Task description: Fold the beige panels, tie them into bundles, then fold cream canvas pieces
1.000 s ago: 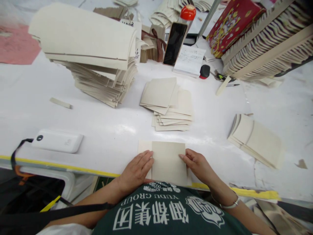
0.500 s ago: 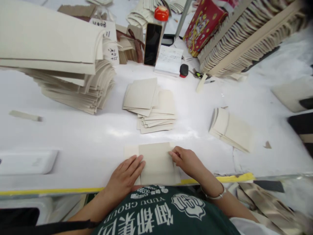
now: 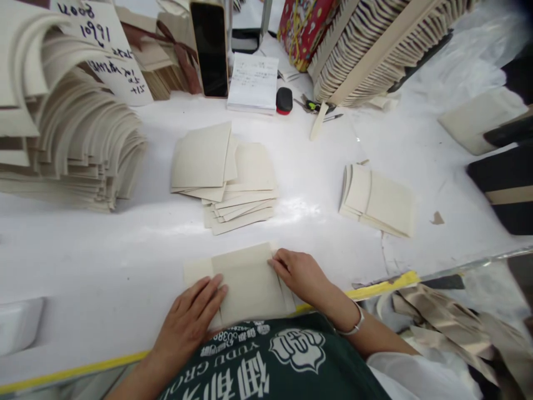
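Note:
A folded beige card piece lies on the white table at its near edge, right in front of me. My left hand rests flat on the piece's left side with its fingers stretched out. My right hand presses on the piece's right edge, fingers bent down onto it. A loose pile of square beige cards sits just beyond. A smaller stack of folded pieces lies to the right.
A tall stack of curved beige sheets fills the left. At the back stand a black phone, a notepad, a red patterned box and a rack of striped sheets. Yellow tape marks the table edge.
My head has swung to the right, so everything slides left in view. Both hands stay on the folded piece; the right hand has shifted a little along its right edge.

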A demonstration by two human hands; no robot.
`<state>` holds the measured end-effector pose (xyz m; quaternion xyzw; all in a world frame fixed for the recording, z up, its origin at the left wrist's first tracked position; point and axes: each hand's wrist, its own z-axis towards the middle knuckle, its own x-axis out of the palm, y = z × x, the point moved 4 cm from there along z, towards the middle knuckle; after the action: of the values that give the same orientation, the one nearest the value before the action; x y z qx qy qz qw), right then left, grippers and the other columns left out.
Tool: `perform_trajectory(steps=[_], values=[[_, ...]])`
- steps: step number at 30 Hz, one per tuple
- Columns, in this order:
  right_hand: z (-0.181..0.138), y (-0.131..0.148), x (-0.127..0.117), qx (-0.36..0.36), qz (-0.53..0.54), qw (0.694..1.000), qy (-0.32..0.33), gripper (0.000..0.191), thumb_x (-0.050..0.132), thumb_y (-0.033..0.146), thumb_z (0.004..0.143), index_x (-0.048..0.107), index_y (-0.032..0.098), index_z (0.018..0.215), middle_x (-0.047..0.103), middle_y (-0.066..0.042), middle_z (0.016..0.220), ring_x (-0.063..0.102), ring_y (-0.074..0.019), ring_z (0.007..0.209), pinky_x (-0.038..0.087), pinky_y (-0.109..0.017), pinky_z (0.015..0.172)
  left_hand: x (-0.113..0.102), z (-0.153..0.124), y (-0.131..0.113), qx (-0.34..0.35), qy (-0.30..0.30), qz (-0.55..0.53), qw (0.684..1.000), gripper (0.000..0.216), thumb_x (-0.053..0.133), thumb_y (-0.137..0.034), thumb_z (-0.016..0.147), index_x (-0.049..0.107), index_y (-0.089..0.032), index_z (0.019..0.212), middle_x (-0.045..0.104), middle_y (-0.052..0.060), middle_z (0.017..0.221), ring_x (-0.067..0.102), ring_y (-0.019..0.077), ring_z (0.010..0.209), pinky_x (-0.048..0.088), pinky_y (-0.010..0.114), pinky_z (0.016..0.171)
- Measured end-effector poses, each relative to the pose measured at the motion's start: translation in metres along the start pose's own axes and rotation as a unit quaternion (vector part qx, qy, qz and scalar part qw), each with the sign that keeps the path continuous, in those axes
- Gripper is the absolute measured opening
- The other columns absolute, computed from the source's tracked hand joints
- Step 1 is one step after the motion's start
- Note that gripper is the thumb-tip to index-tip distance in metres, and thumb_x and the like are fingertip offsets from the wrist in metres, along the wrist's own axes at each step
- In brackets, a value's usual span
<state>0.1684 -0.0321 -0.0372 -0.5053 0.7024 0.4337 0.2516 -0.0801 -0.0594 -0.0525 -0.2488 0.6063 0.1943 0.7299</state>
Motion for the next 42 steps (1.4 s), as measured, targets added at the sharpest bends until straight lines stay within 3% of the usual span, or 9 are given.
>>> perform_trajectory(steps=[9,17,20,22,25,29,34,39,42], values=[[-0.001,-0.002,0.007,-0.01,-0.023,1.0,-0.007,0.022,0.041,0.031,0.093,0.056,0.017,0.084,0.067,-0.004,0.08,0.063,-0.0166,0.073,0.035,-0.025,0.06,0.006,-0.003,-0.005,-0.068,-0.022,-0.042,0.997,0.043,0.035,-0.044,0.092,0.049,-0.026,0.128,0.057,0.004,0.124,0.046,0.0206,0.117,0.033,0.031,0.098],[0.003,0.002,0.005,0.009,-0.058,0.998,-0.012,0.022,0.041,0.031,0.092,0.056,0.018,0.082,0.067,-0.004,0.075,0.063,-0.0176,0.067,0.037,-0.026,0.055,0.007,-0.005,-0.003,-0.055,0.001,-0.029,0.998,0.039,0.036,-0.033,0.091,0.05,-0.027,0.127,0.057,0.002,0.125,0.046,0.0191,0.118,0.034,0.029,0.098],[-0.001,0.002,-0.001,0.008,-0.081,0.995,-0.066,0.023,0.043,0.033,0.09,0.056,0.018,0.078,0.065,-0.004,0.068,0.061,-0.0179,0.06,0.038,-0.027,0.053,0.004,-0.002,-0.001,-0.026,0.015,-0.014,0.999,0.04,0.037,-0.038,0.091,0.05,-0.025,0.128,0.056,0.003,0.126,0.046,0.0203,0.117,0.037,0.029,0.092],[-0.009,0.007,-0.007,-0.035,-0.075,0.98,-0.179,0.025,0.044,0.036,0.089,0.057,0.016,0.085,0.065,-0.007,0.074,0.061,-0.0193,0.067,0.044,-0.029,0.058,0.0,0.001,-0.002,-0.01,0.003,-0.006,1.0,0.045,0.039,-0.046,0.09,0.052,-0.022,0.126,0.056,0.005,0.126,0.047,0.0221,0.116,0.038,0.03,0.09],[-0.026,0.026,-0.004,-0.221,-0.063,0.928,-0.295,0.043,0.043,0.045,0.088,0.052,0.012,0.113,0.061,-0.015,0.11,0.053,-0.0253,0.108,0.043,-0.04,0.089,-0.006,0.005,-0.006,0.003,-0.017,0.0,1.0,0.054,0.047,-0.055,0.084,0.054,-0.018,0.122,0.056,0.007,0.126,0.047,0.0241,0.115,0.039,0.033,0.09],[-0.024,0.042,0.029,-0.36,-0.106,0.904,-0.207,0.068,0.042,0.056,0.084,0.037,0.01,0.134,0.038,-0.014,0.14,0.023,-0.0272,0.134,0.019,-0.047,0.109,-0.013,0.008,-0.006,-0.006,-0.032,-0.034,0.999,0.046,0.049,-0.047,0.085,0.055,-0.014,0.117,0.057,0.01,0.123,0.049,0.0236,0.111,0.04,0.034,0.091],[-0.01,0.037,0.045,-0.333,-0.07,0.92,-0.194,0.066,0.047,0.049,0.084,0.032,0.011,0.137,0.035,-0.014,0.142,0.021,-0.0243,0.135,0.02,-0.046,0.11,-0.025,0.037,0.015,-0.089,-0.059,-0.038,0.994,0.05,0.057,-0.047,0.079,0.052,-0.013,0.115,0.057,0.013,0.118,0.05,0.0255,0.108,0.04,0.039,0.091],[-0.017,0.013,0.035,-0.182,0.077,0.921,-0.335,0.067,0.053,0.038,0.082,0.029,0.009,0.136,0.035,-0.021,0.139,0.024,-0.0276,0.134,0.024,-0.05,0.108,-0.026,0.077,0.031,-0.207,0.12,-0.068,0.969,0.038,0.069,-0.043,0.066,0.056,-0.015,0.088,0.059,0.01,0.094,0.053,0.0259,0.088,0.043,0.037,0.075],[-0.019,-0.001,0.032,-0.104,0.206,0.915,-0.33,0.073,0.057,0.039,0.078,0.025,0.009,0.137,0.033,-0.021,0.139,0.029,-0.0279,0.131,0.026,-0.048,0.108,-0.034,0.081,0.028,-0.225,0.144,-0.181,0.947,0.028,0.068,-0.033,0.065,0.048,-0.017,0.076,0.055,0.004,0.083,0.052,0.0197,0.076,0.042,0.03,0.067]])
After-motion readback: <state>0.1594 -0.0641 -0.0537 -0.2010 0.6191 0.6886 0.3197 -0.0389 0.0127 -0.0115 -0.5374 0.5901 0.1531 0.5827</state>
